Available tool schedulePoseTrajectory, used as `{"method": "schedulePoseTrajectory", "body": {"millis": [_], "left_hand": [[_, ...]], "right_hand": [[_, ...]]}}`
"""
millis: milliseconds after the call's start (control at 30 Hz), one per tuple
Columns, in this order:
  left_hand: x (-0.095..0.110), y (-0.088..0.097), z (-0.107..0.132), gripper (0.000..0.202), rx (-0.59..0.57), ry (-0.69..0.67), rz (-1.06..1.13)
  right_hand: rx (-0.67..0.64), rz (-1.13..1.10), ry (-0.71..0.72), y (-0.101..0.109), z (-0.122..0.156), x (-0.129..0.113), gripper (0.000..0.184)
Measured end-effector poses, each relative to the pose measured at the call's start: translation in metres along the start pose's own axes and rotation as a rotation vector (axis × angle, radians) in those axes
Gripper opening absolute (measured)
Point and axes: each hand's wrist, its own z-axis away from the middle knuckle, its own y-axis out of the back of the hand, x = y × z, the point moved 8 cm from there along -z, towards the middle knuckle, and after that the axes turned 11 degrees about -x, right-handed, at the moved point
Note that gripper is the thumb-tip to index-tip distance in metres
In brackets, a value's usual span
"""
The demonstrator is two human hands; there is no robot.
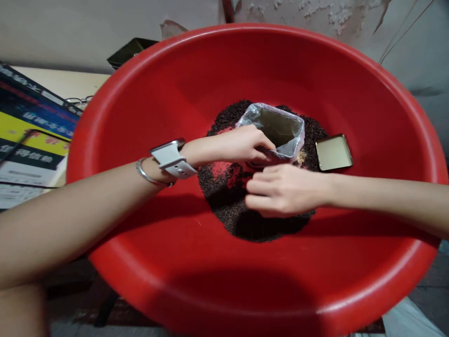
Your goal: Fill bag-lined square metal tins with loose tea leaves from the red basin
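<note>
A square tin lined with a clear plastic bag [297, 125] stands in a large red basin [157, 107], its mouth tilted up toward me. My left hand [247, 142], wearing a white-strapped watch, is closed on the near left edge of the lined tin. Just in front of the tin, my right hand [284, 189] has its fingers curled in. What they hold, if anything, is hidden. Around the tin lies a heap of dark dry shreds that look like loose tea leaves [228, 210]. A square tin lid [334, 152] rests inner side up at the heap's right edge.
Boxes with printed characters [35, 126] stand left of the basin. Behind its rim at the back left is a dark open container [129, 51]. A wall with peeling paint [315, 14] rises behind. Pale plastic sheeting [409, 320] shows at the lower right.
</note>
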Motion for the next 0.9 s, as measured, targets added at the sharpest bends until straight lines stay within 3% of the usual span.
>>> {"method": "schedulePoseTrajectory", "body": {"millis": [100, 167, 233, 333, 467, 667, 767, 900], "left_hand": [[0.0, -0.002, 0.0, 0.026, -0.04, 0.003, -0.007], [0.0, -0.001, 0.0, 0.026, -0.035, -0.001, -0.008], [0.0, -0.001, 0.0, 0.026, -0.03, -0.007, -0.002], [-0.001, -0.001, 0.0, 0.029, -0.031, 0.003, 0.01], [-0.003, -0.002, 0.0, 0.031, -0.035, 0.028, 0.021], [-0.002, -0.002, 0.0, 0.027, -0.035, 0.02, 0.02], [-0.002, -0.002, 0.0, 0.027, -0.039, 0.017, 0.016], [-0.002, -0.003, 0.0, 0.027, -0.048, 0.025, 0.022]], "right_hand": [[-0.325, -0.088, 0.005, -0.068, -0.001, -0.01, 0.034], [-0.571, -0.147, -0.129, -0.111, 0.008, -0.001, 0.054], [-0.749, -0.22, -0.269, -0.136, 0.019, 0.009, 0.066], [-0.895, -0.377, -0.361, -0.144, 0.026, 0.016, 0.073], [-1.053, -0.528, -0.364, -0.146, 0.031, 0.013, 0.084], [-1.231, -0.909, -0.455, -0.177, 0.051, 0.006, 0.066], [-1.217, -0.95, -0.446, -0.184, 0.05, 0.005, 0.063], [-1.108, -0.83, -0.366, -0.181, 0.038, 0.007, 0.059]]}}
